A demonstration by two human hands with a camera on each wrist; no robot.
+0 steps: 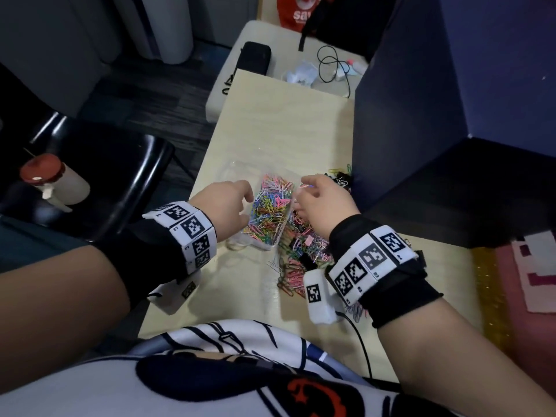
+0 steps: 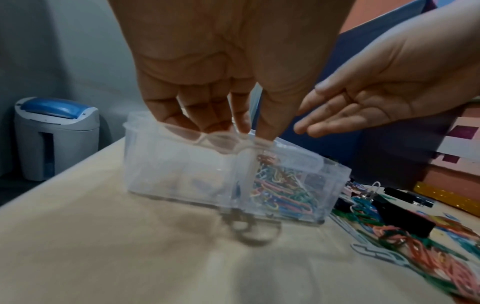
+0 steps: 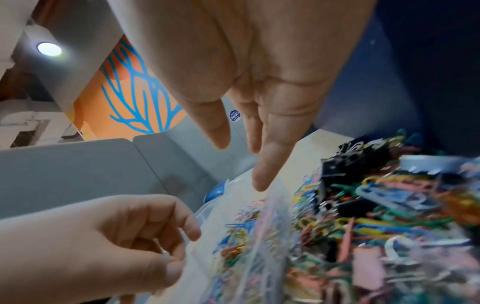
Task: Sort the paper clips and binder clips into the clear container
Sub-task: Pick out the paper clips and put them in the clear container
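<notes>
A clear container (image 1: 237,173) (image 2: 168,164) lies on the wooden table, its right compartment full of coloured paper clips (image 1: 270,206) (image 2: 280,189) (image 3: 239,236). My left hand (image 1: 248,207) (image 2: 255,131) (image 3: 176,246) pinches the container's rim between thumb and fingers. My right hand (image 1: 301,194) (image 2: 337,115) (image 3: 241,164) hovers just right of the container with straight fingers and holds nothing. Under it spreads a loose pile of paper clips (image 1: 301,251) (image 2: 415,246) (image 3: 389,216) mixed with black binder clips (image 1: 341,177) (image 2: 405,218) (image 3: 345,162).
A dark blue partition (image 1: 421,100) walls off the table's right side. Far back lie a black case (image 1: 255,57) and a cable (image 1: 331,67). A red-capped bottle (image 1: 51,182) rests on a black chair left of the table. Metal rings (image 2: 249,228) lie by the container's near side.
</notes>
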